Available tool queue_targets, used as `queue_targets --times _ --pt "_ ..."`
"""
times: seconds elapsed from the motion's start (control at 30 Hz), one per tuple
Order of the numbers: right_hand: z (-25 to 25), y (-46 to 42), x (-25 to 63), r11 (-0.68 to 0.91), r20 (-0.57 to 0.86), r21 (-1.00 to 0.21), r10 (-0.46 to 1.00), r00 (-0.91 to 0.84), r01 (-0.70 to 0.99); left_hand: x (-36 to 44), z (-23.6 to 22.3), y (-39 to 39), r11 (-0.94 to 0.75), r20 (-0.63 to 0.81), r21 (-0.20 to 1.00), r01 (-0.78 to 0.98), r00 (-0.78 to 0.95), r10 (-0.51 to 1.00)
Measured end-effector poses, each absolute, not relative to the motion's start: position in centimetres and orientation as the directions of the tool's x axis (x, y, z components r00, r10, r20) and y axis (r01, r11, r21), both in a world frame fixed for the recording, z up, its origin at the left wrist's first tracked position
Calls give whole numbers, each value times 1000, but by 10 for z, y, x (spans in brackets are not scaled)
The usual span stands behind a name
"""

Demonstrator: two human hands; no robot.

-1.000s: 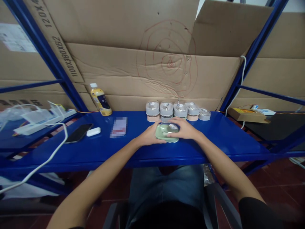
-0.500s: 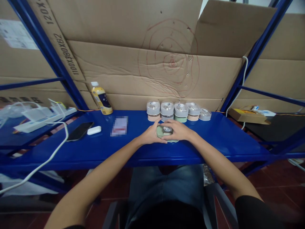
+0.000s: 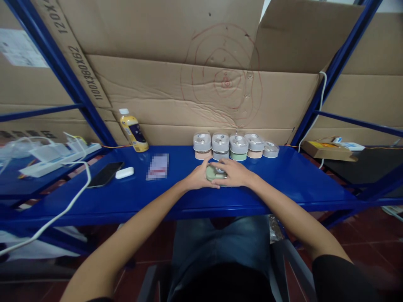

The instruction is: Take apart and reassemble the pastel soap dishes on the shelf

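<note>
A pale green rounded container sits low over the blue shelf top, close to its front edge. My left hand is closed around its left side, thumb behind and fingers at the front. From the right, my right hand grips the same container, its fingers curved over the top and near side. Much of the container is hidden under the fingers. Just behind my hands stands a row of small boxes with clear lids, their bases pinkish, grey and green. The smallest, a greyish box, ends the row at the right.
On the left of the blue shelf are a yellow bottle, a blurred-out packet, a white earbud case and a black phone. A white cable hangs at far left. Cardboard backs the shelf.
Both hands stay on the green container with almost the same grip. The right fingers now cover more of its top. The whole view has shifted very slightly.
</note>
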State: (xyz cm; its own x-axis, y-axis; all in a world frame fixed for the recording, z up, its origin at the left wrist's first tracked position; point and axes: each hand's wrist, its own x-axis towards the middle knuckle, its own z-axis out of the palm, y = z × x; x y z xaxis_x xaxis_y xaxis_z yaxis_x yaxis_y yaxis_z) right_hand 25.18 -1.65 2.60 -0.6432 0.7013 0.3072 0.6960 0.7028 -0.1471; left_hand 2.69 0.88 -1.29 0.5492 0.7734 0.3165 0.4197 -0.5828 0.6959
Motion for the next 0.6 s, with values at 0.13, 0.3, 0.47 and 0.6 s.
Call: queue_targets --times 0.13,0.3,0.47,0.6 --pt "31 -30 279 652 203 -142 756 -623 745 22 -17 15 -576 311 728 372 570 761" --pt "28 -59 360 531 146 -174 847 -511 830 19 -19 19 -556 292 727 403 551 782" --pt "5 -61 478 184 287 -208 950 -120 961 22 -19 18 -560 311 720 410 530 788" --pt "-4 -31 551 -213 305 -230 911 278 950 24 -16 16 -592 355 689 418 517 779"
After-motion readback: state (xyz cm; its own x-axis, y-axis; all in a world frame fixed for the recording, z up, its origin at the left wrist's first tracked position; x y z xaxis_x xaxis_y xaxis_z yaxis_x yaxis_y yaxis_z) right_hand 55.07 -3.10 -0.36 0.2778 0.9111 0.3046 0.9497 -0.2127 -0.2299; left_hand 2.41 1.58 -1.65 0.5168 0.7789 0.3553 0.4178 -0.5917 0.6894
